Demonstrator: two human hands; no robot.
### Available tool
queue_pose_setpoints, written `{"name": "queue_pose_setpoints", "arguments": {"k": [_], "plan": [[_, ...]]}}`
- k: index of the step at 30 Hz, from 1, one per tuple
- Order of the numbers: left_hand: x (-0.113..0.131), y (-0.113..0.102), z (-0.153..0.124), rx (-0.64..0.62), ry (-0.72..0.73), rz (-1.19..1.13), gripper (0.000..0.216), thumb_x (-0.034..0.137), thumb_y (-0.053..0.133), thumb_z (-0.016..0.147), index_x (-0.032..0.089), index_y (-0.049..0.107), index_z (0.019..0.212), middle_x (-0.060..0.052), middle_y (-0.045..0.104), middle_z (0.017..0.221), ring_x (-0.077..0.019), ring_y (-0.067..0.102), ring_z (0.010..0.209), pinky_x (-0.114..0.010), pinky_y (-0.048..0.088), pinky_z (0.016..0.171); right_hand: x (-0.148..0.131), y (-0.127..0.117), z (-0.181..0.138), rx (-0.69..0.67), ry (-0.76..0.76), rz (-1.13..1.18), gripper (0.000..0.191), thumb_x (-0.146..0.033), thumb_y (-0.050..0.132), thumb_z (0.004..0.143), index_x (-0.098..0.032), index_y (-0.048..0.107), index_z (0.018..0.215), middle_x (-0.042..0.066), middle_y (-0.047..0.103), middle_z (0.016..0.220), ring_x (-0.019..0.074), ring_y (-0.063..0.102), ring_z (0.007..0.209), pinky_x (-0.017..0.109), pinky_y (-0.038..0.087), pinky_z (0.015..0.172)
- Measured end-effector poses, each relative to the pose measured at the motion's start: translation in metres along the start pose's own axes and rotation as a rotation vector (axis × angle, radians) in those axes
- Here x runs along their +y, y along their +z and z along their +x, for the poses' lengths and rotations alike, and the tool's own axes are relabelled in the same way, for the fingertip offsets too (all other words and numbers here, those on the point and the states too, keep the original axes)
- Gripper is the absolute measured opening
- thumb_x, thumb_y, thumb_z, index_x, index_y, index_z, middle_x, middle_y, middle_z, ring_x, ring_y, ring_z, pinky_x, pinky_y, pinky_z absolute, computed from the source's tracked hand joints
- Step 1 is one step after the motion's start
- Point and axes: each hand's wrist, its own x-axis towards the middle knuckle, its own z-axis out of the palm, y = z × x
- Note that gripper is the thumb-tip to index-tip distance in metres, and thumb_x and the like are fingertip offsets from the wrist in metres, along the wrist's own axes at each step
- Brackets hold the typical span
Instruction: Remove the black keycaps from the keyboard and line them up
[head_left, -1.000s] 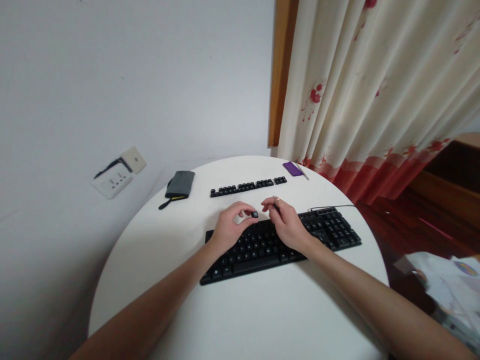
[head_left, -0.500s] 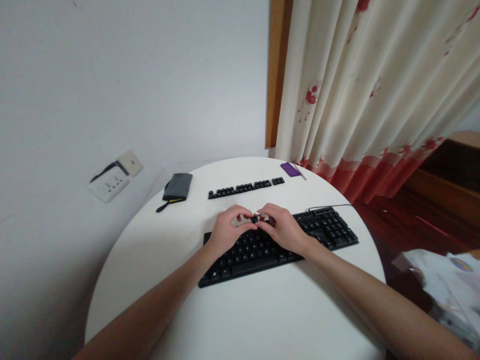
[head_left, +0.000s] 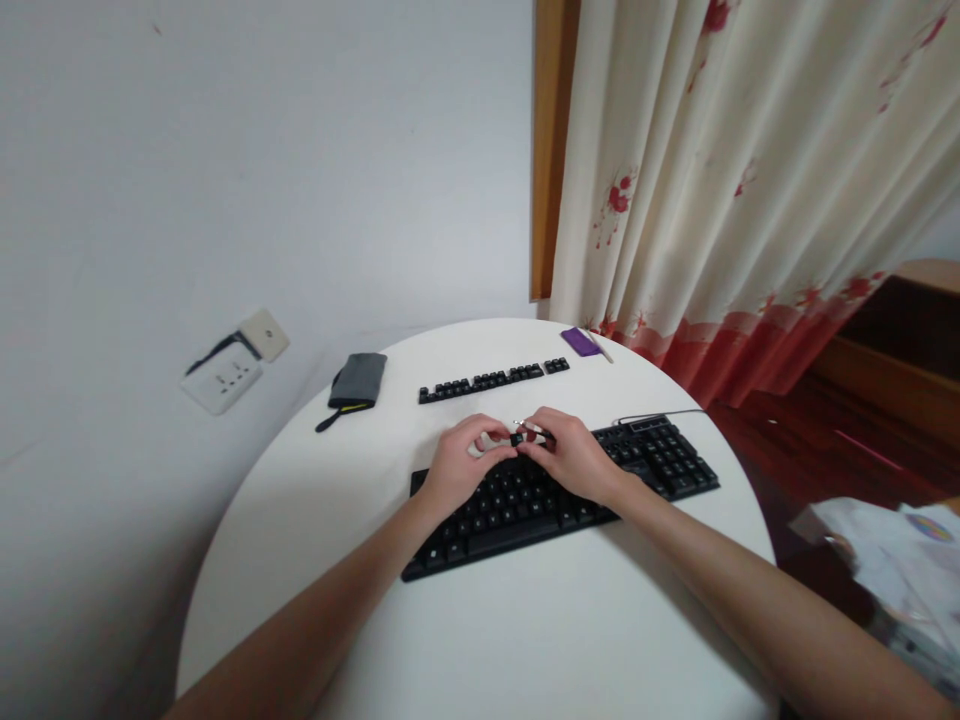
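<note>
A black keyboard (head_left: 660,462) lies across the round white table (head_left: 525,630). Both hands hover over its upper middle. My left hand (head_left: 457,465) pinches a small black keycap (head_left: 516,439) between thumb and fingers. My right hand (head_left: 574,455) meets it fingertip to fingertip and is closed round a thin tool that I cannot make out well. A row of loose black keycaps (head_left: 491,380) lies in a line on the table just beyond the hands.
A grey pouch (head_left: 357,380) with a strap lies at the table's back left. A purple card (head_left: 580,340) and a thin stick rest at the back edge near the flowered curtain (head_left: 750,190). Wall sockets (head_left: 225,372) sit at left; papers (head_left: 892,570) at right.
My two hands have come together: a second ago they were slightly apart with the keycap in the left fingers, now their fingertips touch around it. The view shifted slightly.
</note>
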Motion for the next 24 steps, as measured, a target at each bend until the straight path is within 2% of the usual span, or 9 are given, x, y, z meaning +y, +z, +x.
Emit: {"name": "queue_pose_setpoints", "arguments": {"k": [5, 10, 12, 16, 24], "plan": [[0.003, -0.001, -0.001, -0.051, 0.016, 0.078, 0.006, 0.024, 0.066, 0.089, 0.019, 0.067, 0.086, -0.002, 0.069, 0.085, -0.0151, 0.062, 0.078, -0.025, 0.048, 0.067, 0.03, -0.02, 0.012, 0.103, 0.193, -0.231, 0.008, -0.024, 0.068, 0.086, -0.018, 0.068, 0.091, 0.004, 0.069, 0.085, 0.018, 0.061, 0.077, 0.028, 0.043, 0.073], [0.008, -0.004, -0.003, -0.148, 0.106, 0.071, 0.031, 0.028, 0.043, 0.101, 0.017, 0.067, 0.085, -0.005, 0.069, 0.083, -0.0169, 0.063, 0.082, -0.03, 0.049, 0.078, 0.086, -0.048, 0.036, 0.02, 0.519, -0.494, 0.017, -0.033, 0.068, 0.084, -0.018, 0.072, 0.092, 0.006, 0.073, 0.088, 0.0203, 0.066, 0.083, 0.026, 0.043, 0.071], [0.007, -0.005, -0.005, -0.161, 0.108, 0.04, 0.036, 0.03, 0.036, 0.103, 0.017, 0.067, 0.088, -0.005, 0.069, 0.083, -0.0172, 0.064, 0.081, -0.031, 0.049, 0.079, 0.106, -0.057, 0.046, 0.007, 0.562, -0.533, 0.017, -0.032, 0.068, 0.082, -0.018, 0.073, 0.091, 0.009, 0.074, 0.087, 0.0221, 0.067, 0.083, 0.027, 0.043, 0.07], [0.005, -0.006, -0.006, -0.154, 0.093, 0.021, 0.037, 0.032, 0.034, 0.104, 0.017, 0.067, 0.094, -0.004, 0.069, 0.08, -0.0172, 0.064, 0.079, -0.032, 0.049, 0.079, 0.135, -0.067, 0.057, -0.033, 0.605, -0.582, 0.018, -0.028, 0.069, 0.079, -0.018, 0.075, 0.092, 0.011, 0.074, 0.091, 0.0249, 0.068, 0.086, 0.028, 0.044, 0.07], [0.007, -0.005, -0.005, -0.199, 0.073, 0.072, 0.032, 0.028, 0.039, 0.103, 0.018, 0.067, 0.09, -0.003, 0.069, 0.078, -0.016, 0.064, 0.078, -0.031, 0.049, 0.078, 0.157, -0.068, 0.06, -0.05, 0.63, -0.574, 0.029, -0.026, 0.071, 0.076, -0.016, 0.074, 0.103, 0.01, 0.075, 0.095, 0.0227, 0.069, 0.088, 0.025, 0.046, 0.073]]}}
